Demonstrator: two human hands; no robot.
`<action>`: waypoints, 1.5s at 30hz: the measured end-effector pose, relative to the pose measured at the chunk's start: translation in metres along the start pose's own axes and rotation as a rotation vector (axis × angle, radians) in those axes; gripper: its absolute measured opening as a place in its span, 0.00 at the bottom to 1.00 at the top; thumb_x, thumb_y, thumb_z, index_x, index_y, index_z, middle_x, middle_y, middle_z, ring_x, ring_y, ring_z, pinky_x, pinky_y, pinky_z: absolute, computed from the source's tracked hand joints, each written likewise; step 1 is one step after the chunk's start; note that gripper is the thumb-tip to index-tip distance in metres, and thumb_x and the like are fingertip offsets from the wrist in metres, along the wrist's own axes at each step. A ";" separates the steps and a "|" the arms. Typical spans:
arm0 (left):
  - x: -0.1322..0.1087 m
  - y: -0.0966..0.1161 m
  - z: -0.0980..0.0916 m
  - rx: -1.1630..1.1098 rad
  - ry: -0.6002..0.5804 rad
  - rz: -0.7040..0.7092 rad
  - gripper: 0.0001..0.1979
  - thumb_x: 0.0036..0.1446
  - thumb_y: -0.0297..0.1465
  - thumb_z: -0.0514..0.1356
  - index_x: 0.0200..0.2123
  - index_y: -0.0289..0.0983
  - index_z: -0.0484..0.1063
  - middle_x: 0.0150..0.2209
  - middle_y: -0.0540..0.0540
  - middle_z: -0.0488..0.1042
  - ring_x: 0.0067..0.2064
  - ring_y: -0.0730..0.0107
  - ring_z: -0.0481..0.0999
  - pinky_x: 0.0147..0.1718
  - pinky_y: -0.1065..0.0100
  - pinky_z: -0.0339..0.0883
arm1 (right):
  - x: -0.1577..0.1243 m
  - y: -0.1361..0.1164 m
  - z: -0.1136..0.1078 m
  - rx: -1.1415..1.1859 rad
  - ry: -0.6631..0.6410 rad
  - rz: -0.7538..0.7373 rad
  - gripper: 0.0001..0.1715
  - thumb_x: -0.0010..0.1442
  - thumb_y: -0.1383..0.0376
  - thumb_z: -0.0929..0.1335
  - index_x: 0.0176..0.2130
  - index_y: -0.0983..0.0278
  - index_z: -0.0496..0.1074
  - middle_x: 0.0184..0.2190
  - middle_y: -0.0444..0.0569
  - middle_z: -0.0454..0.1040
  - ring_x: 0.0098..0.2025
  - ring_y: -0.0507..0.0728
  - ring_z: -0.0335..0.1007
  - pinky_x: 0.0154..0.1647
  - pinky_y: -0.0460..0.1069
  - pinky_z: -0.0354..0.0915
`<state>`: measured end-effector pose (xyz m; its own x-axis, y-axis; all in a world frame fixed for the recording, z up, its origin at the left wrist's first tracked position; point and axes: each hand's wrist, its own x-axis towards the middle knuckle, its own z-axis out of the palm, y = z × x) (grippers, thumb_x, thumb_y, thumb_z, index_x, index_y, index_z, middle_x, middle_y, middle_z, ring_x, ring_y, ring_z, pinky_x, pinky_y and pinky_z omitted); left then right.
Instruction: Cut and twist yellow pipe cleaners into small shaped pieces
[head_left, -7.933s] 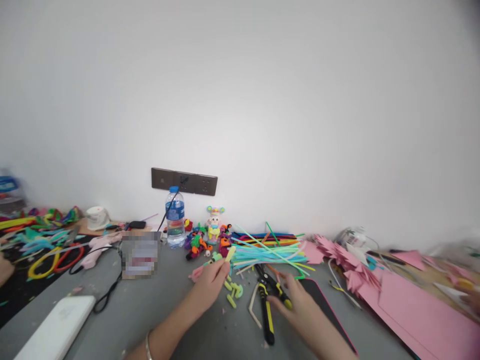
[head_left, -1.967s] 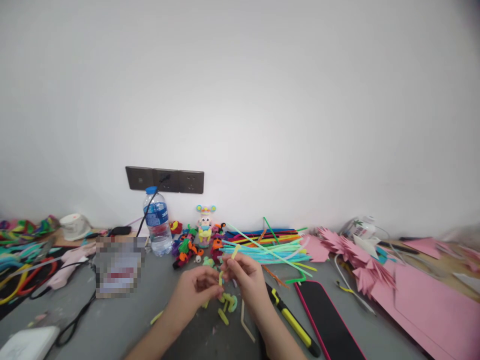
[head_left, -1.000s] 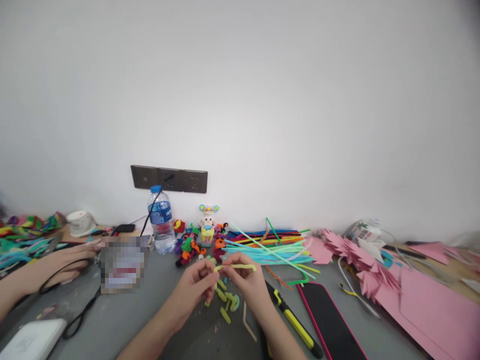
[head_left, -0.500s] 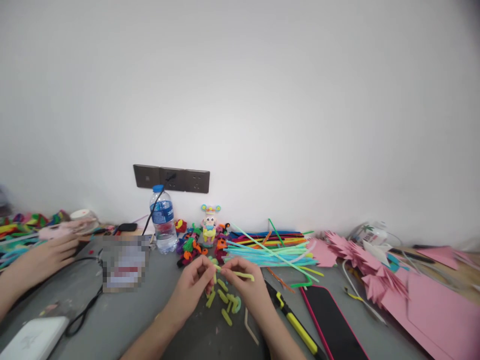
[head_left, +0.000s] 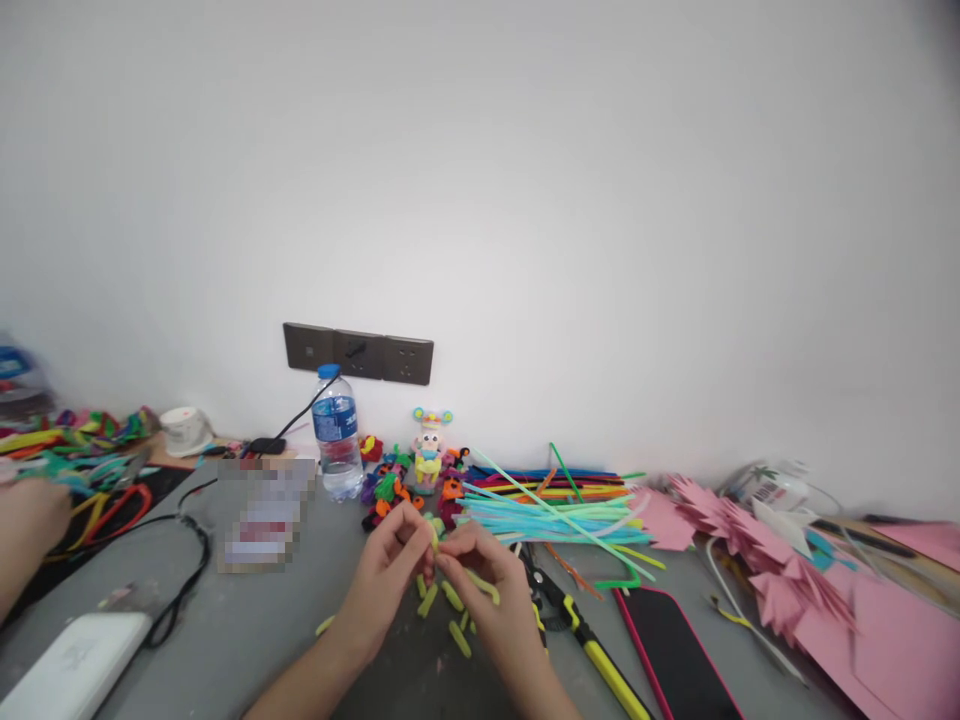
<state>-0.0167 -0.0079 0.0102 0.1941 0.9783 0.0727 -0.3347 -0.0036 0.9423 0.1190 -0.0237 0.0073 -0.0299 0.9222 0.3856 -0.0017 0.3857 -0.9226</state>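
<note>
My left hand (head_left: 386,585) and my right hand (head_left: 487,600) meet above the grey table, fingertips almost touching. Both pinch a yellow-green pipe cleaner (head_left: 486,586), whose free end shows by the right hand; the fingers hide much of the rest. Beneath and between the hands lie several short fuzzy yellow-green pieces (head_left: 460,640), partly covered by my right hand. Just right of that hand are pliers (head_left: 600,665) with yellow and black handles. Behind the fingertips stands a small figurine (head_left: 428,455) among colourful fuzzy twisted shapes (head_left: 382,490).
A bundle of pipe cleaners (head_left: 551,518) lies behind my right hand. A pink-edged phone (head_left: 679,650) and pink paper (head_left: 885,630) are at the right. Leftward are a water bottle (head_left: 337,445), a black cable (head_left: 202,560), a white device (head_left: 79,665) and another person's hand (head_left: 34,525).
My fingertips have drawn together, and the pipe cleaner's free end has dropped lower beside my right hand. At the left, the other person's hand has moved further left. The view has shifted slightly.
</note>
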 end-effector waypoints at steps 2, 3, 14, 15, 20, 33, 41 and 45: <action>0.000 0.002 0.000 -0.044 -0.008 -0.012 0.15 0.54 0.41 0.64 0.27 0.37 0.65 0.21 0.54 0.66 0.24 0.77 0.64 0.25 0.76 0.61 | -0.001 0.001 0.000 0.035 -0.008 0.019 0.06 0.55 0.63 0.71 0.31 0.64 0.73 0.28 0.47 0.73 0.31 0.55 0.72 0.33 0.47 0.67; 0.001 0.003 0.000 -0.064 -0.015 -0.025 0.15 0.53 0.41 0.64 0.27 0.37 0.65 0.21 0.54 0.66 0.24 0.77 0.65 0.25 0.75 0.62 | -0.001 0.003 -0.001 0.049 -0.003 0.041 0.07 0.55 0.62 0.71 0.31 0.64 0.73 0.28 0.46 0.73 0.32 0.55 0.72 0.34 0.47 0.68; 0.009 0.006 -0.017 0.475 -0.152 0.218 0.11 0.57 0.37 0.60 0.28 0.36 0.71 0.25 0.51 0.68 0.28 0.73 0.68 0.28 0.74 0.61 | 0.007 0.013 -0.011 0.217 0.151 0.260 0.18 0.45 0.54 0.76 0.29 0.64 0.75 0.22 0.46 0.76 0.25 0.56 0.73 0.30 0.49 0.69; 0.009 0.006 -0.018 0.584 -0.166 0.292 0.10 0.58 0.36 0.60 0.28 0.36 0.72 0.26 0.51 0.69 0.28 0.73 0.69 0.29 0.73 0.60 | 0.008 0.015 -0.012 0.231 0.152 0.263 0.17 0.46 0.54 0.76 0.29 0.64 0.75 0.22 0.46 0.76 0.25 0.56 0.73 0.30 0.49 0.69; 0.009 0.003 -0.022 0.854 -0.172 0.496 0.07 0.60 0.31 0.57 0.34 0.37 0.75 0.29 0.49 0.73 0.30 0.71 0.71 0.32 0.73 0.62 | 0.010 0.016 -0.016 0.245 0.085 0.249 0.16 0.47 0.56 0.76 0.29 0.65 0.75 0.21 0.46 0.75 0.25 0.54 0.71 0.29 0.48 0.67; 0.009 -0.002 -0.016 0.489 -0.107 0.254 0.07 0.53 0.34 0.64 0.34 0.36 0.76 0.31 0.48 0.77 0.31 0.69 0.76 0.32 0.72 0.69 | 0.010 0.011 -0.011 0.224 0.058 0.247 0.15 0.48 0.56 0.75 0.27 0.64 0.74 0.22 0.44 0.73 0.25 0.53 0.69 0.29 0.47 0.66; 0.011 -0.001 -0.014 0.309 -0.077 0.106 0.09 0.49 0.35 0.67 0.28 0.35 0.75 0.29 0.48 0.75 0.32 0.70 0.74 0.32 0.72 0.67 | 0.011 0.015 -0.008 0.274 0.110 0.195 0.16 0.46 0.56 0.76 0.30 0.63 0.73 0.23 0.43 0.73 0.25 0.53 0.69 0.29 0.48 0.67; 0.010 0.000 -0.012 0.244 -0.110 0.002 0.12 0.49 0.37 0.67 0.26 0.35 0.72 0.24 0.52 0.71 0.25 0.75 0.68 0.25 0.75 0.63 | 0.010 0.018 -0.009 0.235 0.059 0.209 0.14 0.49 0.56 0.75 0.28 0.64 0.73 0.23 0.44 0.73 0.26 0.53 0.68 0.30 0.47 0.66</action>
<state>-0.0256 0.0039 0.0068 0.2969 0.9499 0.0976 -0.1054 -0.0689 0.9920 0.1278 -0.0068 -0.0055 0.0042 0.9834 0.1812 -0.2327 0.1772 -0.9563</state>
